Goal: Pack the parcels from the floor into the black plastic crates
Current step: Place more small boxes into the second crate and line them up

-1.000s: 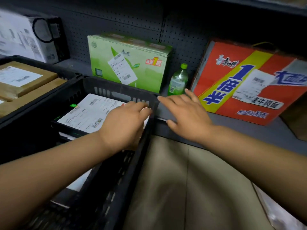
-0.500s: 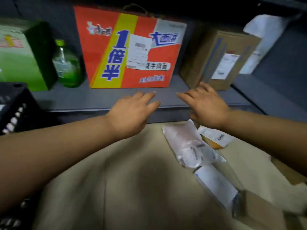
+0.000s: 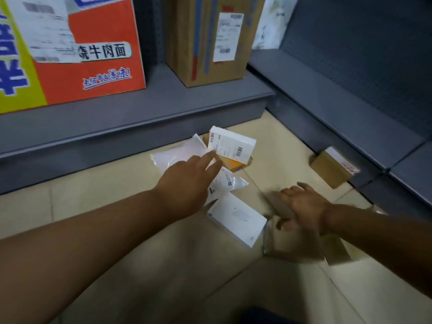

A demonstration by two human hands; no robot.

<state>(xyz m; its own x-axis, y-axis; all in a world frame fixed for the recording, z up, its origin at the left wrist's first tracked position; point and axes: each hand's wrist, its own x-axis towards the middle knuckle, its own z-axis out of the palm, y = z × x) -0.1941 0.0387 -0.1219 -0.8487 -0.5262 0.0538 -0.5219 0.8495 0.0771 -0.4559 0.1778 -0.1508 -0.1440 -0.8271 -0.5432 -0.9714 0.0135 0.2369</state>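
Several parcels lie on the beige floor by the shelf base. A white box with a barcode label leans on a white plastic mailer and an orange-yellow packet. A flat white box lies nearer me. My left hand reaches over the pile, its fingers straight and just short of the labelled white box. My right hand grips a small brown cardboard parcel, fingers on top and thumb underneath; this area is blurred. No black crate is in view.
A small brown box sits on the floor against the right-hand shelf unit. On the low grey shelf stand an orange noodle carton and a tall brown carton. A flat brown parcel lies under my right wrist.
The view swung right and down, from the crate to the floor pile. Both hands dropped from the shelf edge to the parcels. My right hand took hold of a brown parcel.
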